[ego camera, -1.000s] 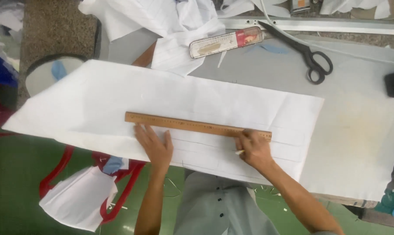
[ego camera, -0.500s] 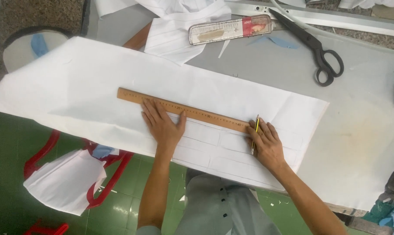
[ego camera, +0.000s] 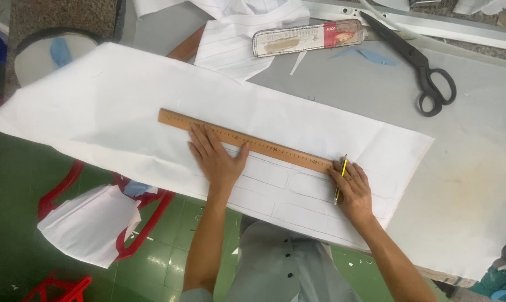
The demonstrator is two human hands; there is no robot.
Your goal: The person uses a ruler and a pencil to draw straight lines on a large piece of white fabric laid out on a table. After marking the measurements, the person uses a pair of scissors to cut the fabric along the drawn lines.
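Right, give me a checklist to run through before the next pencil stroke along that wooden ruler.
1. Long wooden ruler lies flat on the white fabric sheet: ok.
2. Left hand presses on the ruler, fingers spread: ok.
3. Right hand holds the yellow pencil with its tip at the ruler's right end: ok.
4. Fabric smooth under the ruler: ok.
5. Fabric fully supported by the grey table: not ok, its near left edge hangs over.
6. Pencil point sharp: cannot tell.

Black scissors [ego camera: 426, 70] and long flat tin [ego camera: 307, 38] on grey table [ego camera: 476, 162]; folded white garment [ego camera: 247, 39] beside tin; red stool [ego camera: 118, 223] on green floor [ego camera: 18, 223].
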